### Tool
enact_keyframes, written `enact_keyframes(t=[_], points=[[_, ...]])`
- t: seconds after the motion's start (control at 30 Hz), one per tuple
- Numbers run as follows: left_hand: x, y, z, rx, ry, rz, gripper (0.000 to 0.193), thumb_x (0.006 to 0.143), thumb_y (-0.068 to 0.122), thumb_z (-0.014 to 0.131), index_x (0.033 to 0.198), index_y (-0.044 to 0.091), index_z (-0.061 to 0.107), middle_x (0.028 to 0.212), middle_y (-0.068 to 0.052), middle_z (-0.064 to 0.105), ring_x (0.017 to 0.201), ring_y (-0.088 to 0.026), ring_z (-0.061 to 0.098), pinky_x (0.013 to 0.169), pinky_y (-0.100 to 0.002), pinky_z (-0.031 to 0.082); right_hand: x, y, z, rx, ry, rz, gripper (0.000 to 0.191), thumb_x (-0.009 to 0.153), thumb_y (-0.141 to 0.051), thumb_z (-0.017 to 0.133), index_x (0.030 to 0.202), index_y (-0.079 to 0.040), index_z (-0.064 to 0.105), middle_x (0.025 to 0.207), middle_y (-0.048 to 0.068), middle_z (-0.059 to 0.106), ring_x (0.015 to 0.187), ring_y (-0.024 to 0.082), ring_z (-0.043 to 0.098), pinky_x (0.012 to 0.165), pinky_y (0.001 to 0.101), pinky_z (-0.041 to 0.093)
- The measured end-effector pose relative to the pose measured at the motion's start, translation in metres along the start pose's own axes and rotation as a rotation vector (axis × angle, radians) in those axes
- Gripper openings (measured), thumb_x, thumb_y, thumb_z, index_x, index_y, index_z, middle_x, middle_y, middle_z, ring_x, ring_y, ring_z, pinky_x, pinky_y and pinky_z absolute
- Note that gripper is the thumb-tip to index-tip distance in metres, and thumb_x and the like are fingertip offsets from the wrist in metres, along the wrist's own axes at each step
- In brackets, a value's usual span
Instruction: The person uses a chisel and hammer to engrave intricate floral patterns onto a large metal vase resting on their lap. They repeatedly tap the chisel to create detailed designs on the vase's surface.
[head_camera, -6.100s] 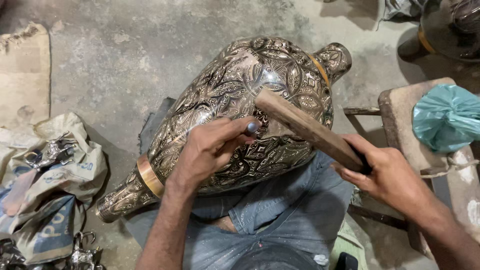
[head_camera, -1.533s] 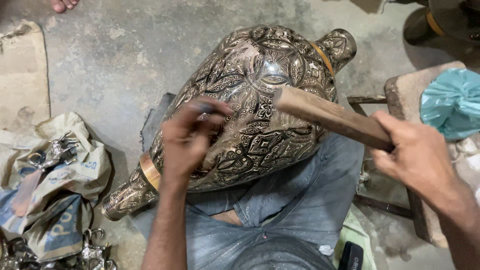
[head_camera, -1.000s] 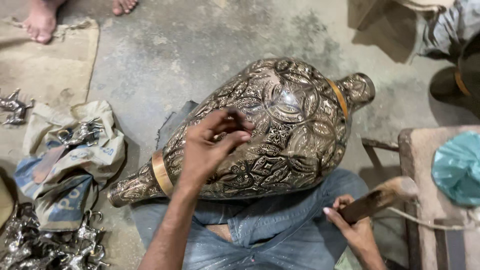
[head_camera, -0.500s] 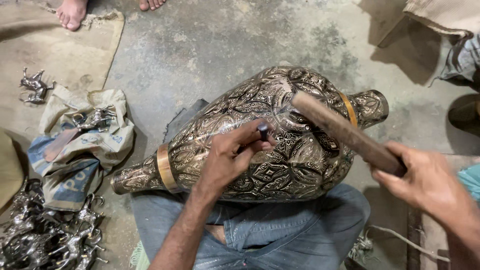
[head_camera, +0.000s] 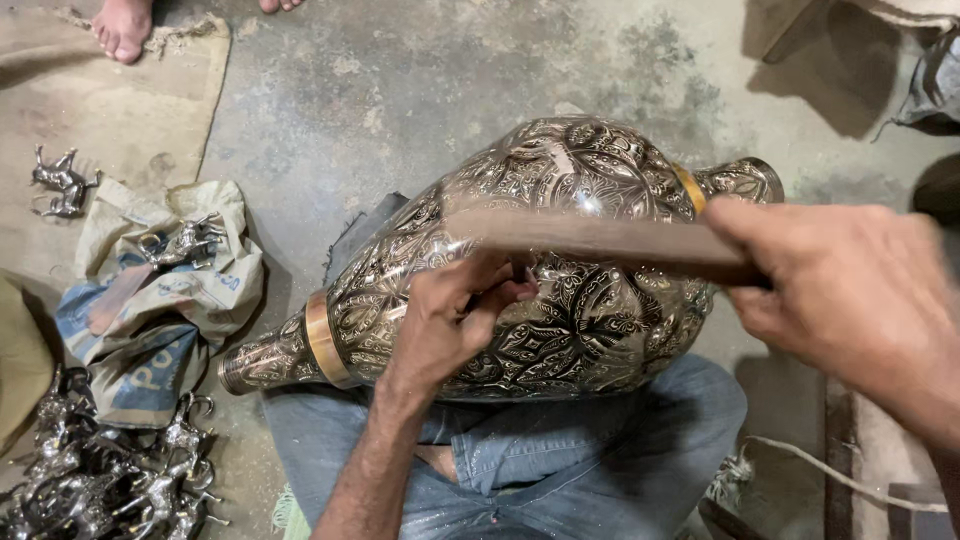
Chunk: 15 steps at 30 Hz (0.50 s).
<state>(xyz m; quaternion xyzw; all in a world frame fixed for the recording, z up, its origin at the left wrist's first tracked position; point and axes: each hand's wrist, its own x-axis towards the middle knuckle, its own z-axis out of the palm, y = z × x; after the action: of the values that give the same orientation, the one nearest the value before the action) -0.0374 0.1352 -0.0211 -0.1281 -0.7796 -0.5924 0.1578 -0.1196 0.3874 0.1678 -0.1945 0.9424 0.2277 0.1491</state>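
Note:
A large engraved metal vase (head_camera: 590, 310) lies on its side across my lap, its neck to the right and its foot to the lower left. My left hand (head_camera: 455, 320) rests on the vase's belly and pinches a small chisel against the surface. My right hand (head_camera: 850, 290) is raised close to the camera, gripping a wooden stick (head_camera: 590, 238) held level over the chisel. The chisel's tip is hidden under my fingers.
Several small metal horse figurines (head_camera: 90, 480) are heaped at the lower left. A crumpled sack (head_camera: 160, 300) with more figurines lies left of the vase. Burlap cloth (head_camera: 100, 110) covers the floor at upper left, with another person's bare foot (head_camera: 120, 25) on it.
My right hand has lifted the wooden stick higher and closer to the camera, now level over the chisel. My left hand stays on the vase's belly. The view has shifted slightly.

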Motion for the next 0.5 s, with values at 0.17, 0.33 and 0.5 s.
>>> enact_keyframes(t=[0.17, 0.33, 0.5], points=[[0.001, 0.0, -0.002, -0.018, -0.01, -0.029, 0.026, 0.099, 0.002, 0.068, 0.125, 0.002, 0.069, 0.1, -0.014, 0.079, 0.084, -0.018, 0.08, 0.064, -0.026, 0.071, 0.001, 0.002, 0.008, 0.246, 0.156, -0.031, 0.013, 0.09, -0.016, 0.072, 0.101, -0.019, 0.067, 0.069, -0.002, 0.067, 0.057, 0.012, 0.062, 0.055, 0.0321, 0.053], [0.003, 0.0, -0.002, 0.054, -0.016, 0.039, 0.02, 0.098, 0.003, 0.072, 0.118, 0.004, 0.069, 0.102, -0.012, 0.079, 0.083, -0.016, 0.079, 0.066, -0.026, 0.07, -0.001, -0.003, 0.012, 0.404, 0.405, -0.156, 0.025, 0.084, -0.007, 0.071, 0.107, -0.016, 0.068, 0.071, 0.0, 0.069, 0.059, 0.013, 0.061, 0.056, 0.034, 0.051], [0.003, 0.0, -0.003, 0.104, -0.02, 0.055, 0.012, 0.101, 0.002, 0.07, 0.111, 0.007, 0.072, 0.104, -0.01, 0.08, 0.087, -0.015, 0.08, 0.076, -0.026, 0.071, 0.004, -0.011, 0.017, 0.347, 0.176, -0.047, 0.024, 0.095, -0.008, 0.065, 0.112, -0.025, 0.07, 0.07, -0.004, 0.069, 0.054, 0.012, 0.061, 0.049, 0.0319, 0.05]])
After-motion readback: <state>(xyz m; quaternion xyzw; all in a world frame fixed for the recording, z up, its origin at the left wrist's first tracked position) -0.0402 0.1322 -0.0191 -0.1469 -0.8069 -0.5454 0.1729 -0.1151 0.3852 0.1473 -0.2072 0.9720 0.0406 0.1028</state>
